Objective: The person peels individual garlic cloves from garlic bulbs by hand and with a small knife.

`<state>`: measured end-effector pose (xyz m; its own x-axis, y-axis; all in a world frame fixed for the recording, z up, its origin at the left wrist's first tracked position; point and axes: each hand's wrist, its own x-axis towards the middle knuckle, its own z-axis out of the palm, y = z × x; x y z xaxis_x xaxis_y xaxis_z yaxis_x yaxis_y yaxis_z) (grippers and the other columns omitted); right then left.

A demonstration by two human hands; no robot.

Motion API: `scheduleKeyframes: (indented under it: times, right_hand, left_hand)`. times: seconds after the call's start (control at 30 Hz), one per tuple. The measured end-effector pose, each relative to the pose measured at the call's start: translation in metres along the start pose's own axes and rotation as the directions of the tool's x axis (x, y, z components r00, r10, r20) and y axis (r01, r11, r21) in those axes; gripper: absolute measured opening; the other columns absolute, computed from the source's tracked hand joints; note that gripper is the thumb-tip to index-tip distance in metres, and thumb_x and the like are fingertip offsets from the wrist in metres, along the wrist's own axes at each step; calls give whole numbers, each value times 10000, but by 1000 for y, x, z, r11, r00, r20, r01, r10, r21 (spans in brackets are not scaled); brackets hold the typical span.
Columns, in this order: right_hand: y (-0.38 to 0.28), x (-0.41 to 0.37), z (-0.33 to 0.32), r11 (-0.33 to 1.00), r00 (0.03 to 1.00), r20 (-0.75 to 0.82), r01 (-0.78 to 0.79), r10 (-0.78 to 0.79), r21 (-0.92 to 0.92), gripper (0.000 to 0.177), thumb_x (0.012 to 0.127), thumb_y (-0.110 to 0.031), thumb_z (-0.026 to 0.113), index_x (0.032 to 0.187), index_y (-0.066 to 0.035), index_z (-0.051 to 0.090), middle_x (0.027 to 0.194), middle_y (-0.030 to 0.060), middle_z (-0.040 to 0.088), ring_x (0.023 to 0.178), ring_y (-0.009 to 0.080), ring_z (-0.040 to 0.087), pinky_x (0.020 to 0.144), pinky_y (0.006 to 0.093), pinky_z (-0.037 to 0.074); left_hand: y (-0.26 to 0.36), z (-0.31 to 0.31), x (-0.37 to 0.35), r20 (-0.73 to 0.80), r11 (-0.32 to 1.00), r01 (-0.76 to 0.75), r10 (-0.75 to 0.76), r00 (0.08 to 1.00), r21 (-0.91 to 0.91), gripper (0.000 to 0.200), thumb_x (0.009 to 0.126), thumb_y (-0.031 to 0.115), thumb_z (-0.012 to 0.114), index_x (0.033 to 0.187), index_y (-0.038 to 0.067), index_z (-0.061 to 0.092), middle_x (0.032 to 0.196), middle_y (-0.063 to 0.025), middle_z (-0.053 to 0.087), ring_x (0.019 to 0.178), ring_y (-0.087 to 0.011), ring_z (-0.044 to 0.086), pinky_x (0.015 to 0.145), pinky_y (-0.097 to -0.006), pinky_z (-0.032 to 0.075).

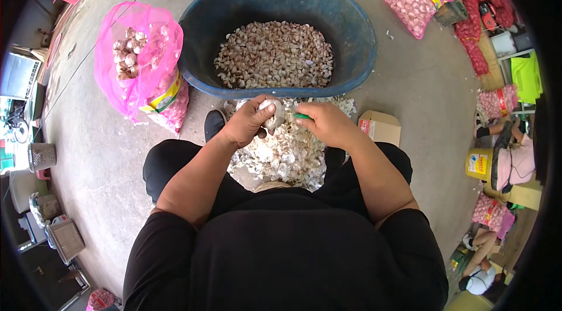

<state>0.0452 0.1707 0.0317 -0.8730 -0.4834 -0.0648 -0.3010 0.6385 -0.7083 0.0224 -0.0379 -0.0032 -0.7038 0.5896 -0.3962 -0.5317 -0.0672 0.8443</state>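
My left hand [242, 125] is closed around a whitish garlic bulb [271, 113], the thumb pressed on its side. In my right hand [329, 124] is a small tool with a green handle [302, 116], likely a knife; its blade is hard to make out. Both hands are just in front of the near rim of a large blue tub [193, 47], a short gap between them. Loose garlic cloves [275, 53] cover the tub's floor. Below the hands, a heap of papery garlic skins [287, 156] lies between my legs.
A pink mesh sack [139, 59] of garlic bulbs stands open left of the tub. To the right sits a small cardboard box [380, 128]. Full garlic sacks [413, 9] lie farther off. Other people [518, 159] sit at the right edge, near a yellow bucket [479, 163].
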Motion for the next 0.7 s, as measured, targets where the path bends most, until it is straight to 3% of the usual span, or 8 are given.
scheduleKeyframes:
  times: [0.2, 0.3, 0.4, 0.5, 0.53, 0.7]
  right_hand:
    - [1, 1, 10, 997, 1000, -7, 2, -3, -82, 136, 784, -187, 523, 867, -79, 531, 783, 161, 571, 750, 342, 546, 629, 439, 414]
    - [12, -5, 10, 869, 946, 149, -194, 289, -456, 133, 789, -191, 511, 852, -76, 528, 768, 156, 573, 733, 345, 549, 626, 448, 415]
    - [7, -2, 1, 883, 942, 65, -284, 330, -373, 137, 793, -194, 501, 848, -71, 526, 787, 151, 578, 754, 341, 550, 636, 444, 417]
    - [6, 1, 4, 983, 996, -7, -87, 87, -162, 126, 785, -173, 511, 856, -71, 529, 814, 142, 579, 788, 334, 550, 645, 433, 422]
    - [5, 1, 6, 985, 997, -17, -77, 75, -154, 135, 778, -164, 524, 871, -67, 532, 816, 143, 576, 784, 336, 546, 647, 429, 421]
    - [3, 1, 4, 998, 997, -79, -8, 3, -62, 164, 763, -151, 552, 900, -63, 539, 835, 149, 570, 789, 339, 537, 653, 420, 419]
  left_hand:
    - [-10, -1, 5, -29, 1000, 12, -13, 1000, -22, 499, 796, 545, 453, 995, 88, 452, 756, -44, 547, 512, -89, 455, 390, -188, 326]
    - [0, -3, 0, 61, 990, 99, -93, 994, -105, 497, 819, 511, 452, 1040, 65, 427, 768, -39, 530, 554, -103, 502, 415, -205, 367]
    - [12, 5, -7, 45, 994, 62, -58, 997, -92, 496, 792, 476, 518, 1042, 62, 410, 805, -82, 560, 604, -129, 565, 414, -203, 414]
    - [6, 4, -4, 71, 996, 5, -11, 997, 84, 496, 754, 353, 623, 1069, 52, 388, 796, -82, 560, 666, -150, 596, 430, -216, 443]
    - [7, 5, -2, 34, 995, 80, -82, 996, 62, 553, 695, 272, 698, 1082, 43, 376, 770, -74, 559, 625, -143, 583, 428, -211, 430]
    - [2, -3, 1, 80, 995, 100, -102, 992, 25, 599, 668, 288, 720, 1092, 42, 376, 760, -58, 547, 560, -121, 544, 418, -203, 394]
